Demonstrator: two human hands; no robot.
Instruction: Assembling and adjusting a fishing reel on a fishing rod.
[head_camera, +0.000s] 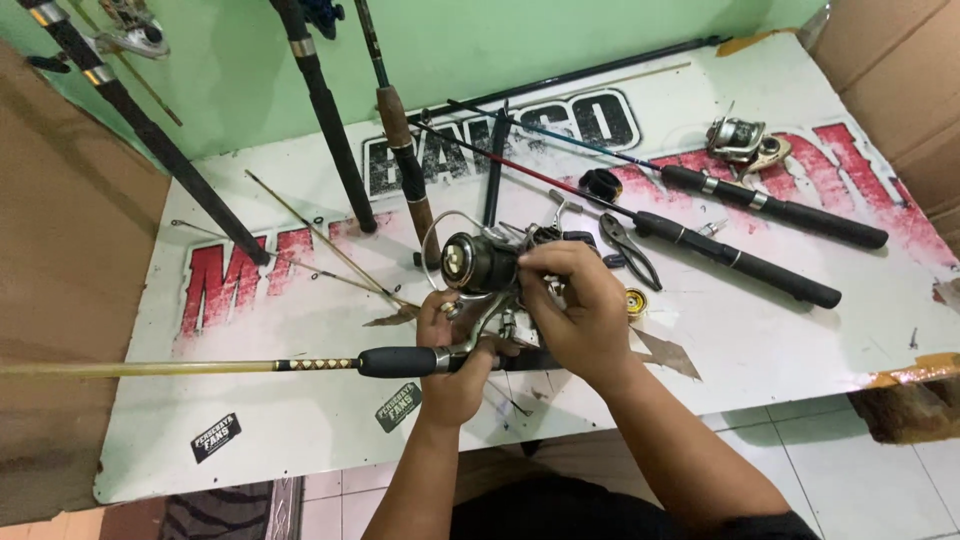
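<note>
- Left hand (452, 352): closed round the rod grip (400, 361) where the reel foot meets it, thumb up against the reel stem; rod held level just above the board's near edge.
- Right hand (580, 315): fingers curled, tips pinched on the rear of the spinning reel (482, 265); what's between the tips can't be made out.
- Spinning reel: dark body, gold-faced spool, wire bail arched over it; sits atop the held rod, over the board's centre.
- Held rod (170, 368): yellowish blank w/ diamond-pattern wrap, runs left from the grip past the board's left edge.
- White board (300, 420): work surface w/ red & black lettering, 2 black stickers near its front edge.
- Pliers (630, 248): flat on board, just right of the reel.
- 2 black-handled rods (740, 262): lie on board's right half, angled.
- Second reel (745, 140): silver, board's far right corner.
- Small gold round part (636, 300): on board, beside right hand.
- Upright rods (330, 120): butts resting on board's far-left part, leaning on green wall.
</note>
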